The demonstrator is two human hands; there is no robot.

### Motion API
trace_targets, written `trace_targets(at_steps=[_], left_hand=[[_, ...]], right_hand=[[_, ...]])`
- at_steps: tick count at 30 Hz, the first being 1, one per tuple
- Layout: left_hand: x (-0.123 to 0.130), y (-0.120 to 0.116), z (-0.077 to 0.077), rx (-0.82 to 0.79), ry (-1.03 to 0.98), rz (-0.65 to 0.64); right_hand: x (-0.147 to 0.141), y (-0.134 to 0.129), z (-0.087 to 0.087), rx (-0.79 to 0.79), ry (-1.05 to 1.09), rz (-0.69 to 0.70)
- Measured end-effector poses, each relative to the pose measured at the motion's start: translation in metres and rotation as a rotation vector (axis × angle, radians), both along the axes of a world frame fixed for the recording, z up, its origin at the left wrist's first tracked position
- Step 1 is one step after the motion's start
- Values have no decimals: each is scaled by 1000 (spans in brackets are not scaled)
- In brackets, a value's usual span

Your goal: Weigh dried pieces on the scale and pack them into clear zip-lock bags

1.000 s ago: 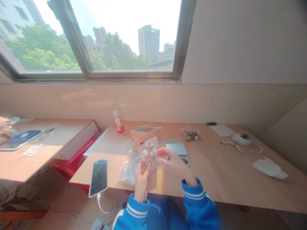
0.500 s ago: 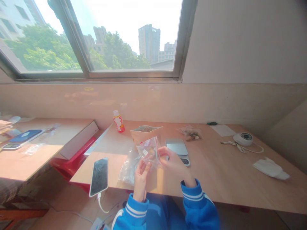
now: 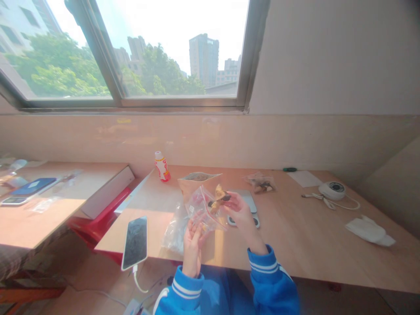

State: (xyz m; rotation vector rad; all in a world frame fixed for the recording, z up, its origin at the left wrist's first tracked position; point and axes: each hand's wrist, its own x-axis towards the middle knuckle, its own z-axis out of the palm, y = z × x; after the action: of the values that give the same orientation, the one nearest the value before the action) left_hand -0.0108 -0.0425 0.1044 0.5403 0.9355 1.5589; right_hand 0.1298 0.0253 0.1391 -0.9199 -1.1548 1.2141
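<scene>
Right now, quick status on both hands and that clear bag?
Left hand gripping clear zip bag low down. Right hand pinching brown chunk at bag's upper edge. Digital scale just beyond right hand.

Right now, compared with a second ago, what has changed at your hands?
The clear zip bag has tilted and spread wider. A brown-and-tan piece now shows at its upper edge beside the right hand; whether it is inside the bag is unclear. The left hand still holds the bag's lower part. The white-and-red bottle and dark-screened smartphone stayed put.
</scene>
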Motion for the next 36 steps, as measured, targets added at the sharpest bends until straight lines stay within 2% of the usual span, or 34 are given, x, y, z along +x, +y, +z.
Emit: trace_targets(at_steps=[9,14,17,20,24,26,29,32,36], left_hand=[[-2,-1,0,35,-40,-29],[-4,-2,0,7,-63,-18],[-5,-1,0,-10,-66,-5],[-7,-2,0,-14,-57,-7],[-10,-3,0,-13,-36,-10],[-12,-3,0,-11,-31,2],[-14,-4,-1,-30,-12,29],[-15,-3,-2,-45,-13,35],[-16,-2,-2,-40,-37,31]], right_hand=[[-7,-2,6,-34,47,75],[-8,-1,8,-17,95,16],[-9,8,20,33,127,-37],[-15,24,42,131,145,-58],[-28,52,64,270,70,-45],[-35,63,63,312,10,-13],[-44,72,53,346,-112,-19],[-50,71,44,363,-195,-60],[-54,66,43,381,-285,-92]])
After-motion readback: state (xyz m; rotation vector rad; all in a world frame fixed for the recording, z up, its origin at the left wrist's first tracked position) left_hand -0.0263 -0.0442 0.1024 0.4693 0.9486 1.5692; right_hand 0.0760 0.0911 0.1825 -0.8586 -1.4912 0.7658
